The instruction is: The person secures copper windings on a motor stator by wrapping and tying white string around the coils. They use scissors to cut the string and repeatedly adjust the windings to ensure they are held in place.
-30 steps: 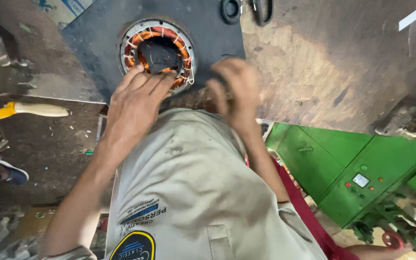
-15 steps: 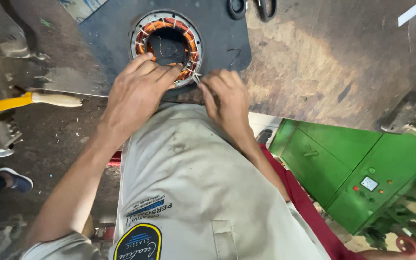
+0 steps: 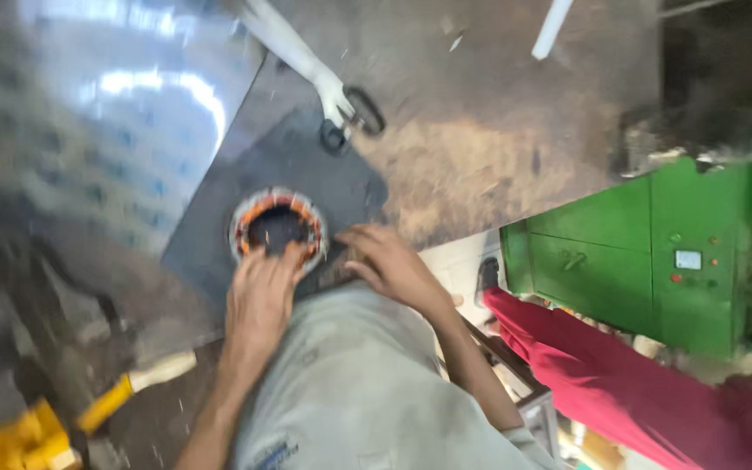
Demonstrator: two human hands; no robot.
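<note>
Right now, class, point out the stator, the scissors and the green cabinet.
stator [image 3: 258,209]: head view, on its copper winding ring.
scissors [image 3: 365,110]: head view, on a dark handle loop.
green cabinet [image 3: 620,261]: head view, on its front panel.

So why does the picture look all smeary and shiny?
Head view: the whole picture is motion-blurred, so the left hand, right hand and copper-wound ring have soft edges; bright glare washes the metal sheet at upper left; the green cabinet is smeared too, its buttons only blobs.
</note>
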